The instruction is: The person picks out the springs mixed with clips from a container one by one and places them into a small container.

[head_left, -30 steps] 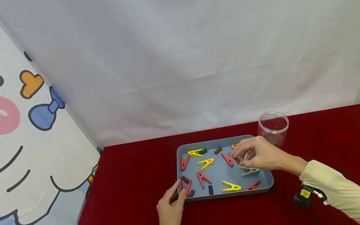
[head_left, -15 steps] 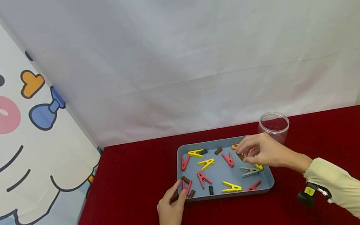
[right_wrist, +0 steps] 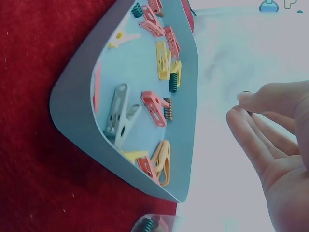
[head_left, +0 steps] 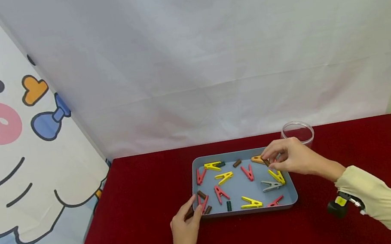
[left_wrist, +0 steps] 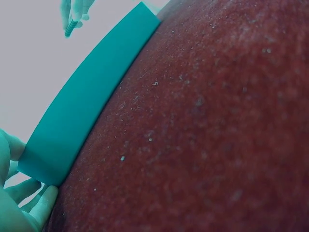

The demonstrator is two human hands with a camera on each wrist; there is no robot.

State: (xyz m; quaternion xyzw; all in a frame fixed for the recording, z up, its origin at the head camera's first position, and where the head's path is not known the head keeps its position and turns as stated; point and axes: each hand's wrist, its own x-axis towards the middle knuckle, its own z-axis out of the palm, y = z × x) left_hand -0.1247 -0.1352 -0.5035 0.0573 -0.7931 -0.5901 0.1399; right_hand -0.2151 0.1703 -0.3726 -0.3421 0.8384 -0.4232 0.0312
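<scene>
My right hand [head_left: 300, 158] pinches a small brown coil spring [head_left: 266, 162] between thumb and fingertips over the tray's back right part. The left wrist view shows this spring [left_wrist: 70, 28] hanging tilted below the fingertips. A shallow blue-grey tray [head_left: 236, 189] holds red, yellow, grey and orange spring clips, such as a grey clip [head_left: 271, 185] and an orange clip [head_left: 257, 159]. Brown and dark green springs lie among them, one dark spring [head_left: 229, 206] near the front wall. With thumb and fingers, my left hand [head_left: 184, 228] holds the tray's front left corner.
A clear round jar [head_left: 304, 129] stands behind the tray's right end, partly hidden by the right hand. In the right wrist view a dark green spring [right_wrist: 146, 225] shows inside it. Dark red cloth [head_left: 146, 200] covers the table; a pale curtain [head_left: 231, 54] hangs behind.
My right hand has moved right and back with the brown spring, uncovering the grey, yellow and orange clips beneath. The left hand stays at the tray corner.
</scene>
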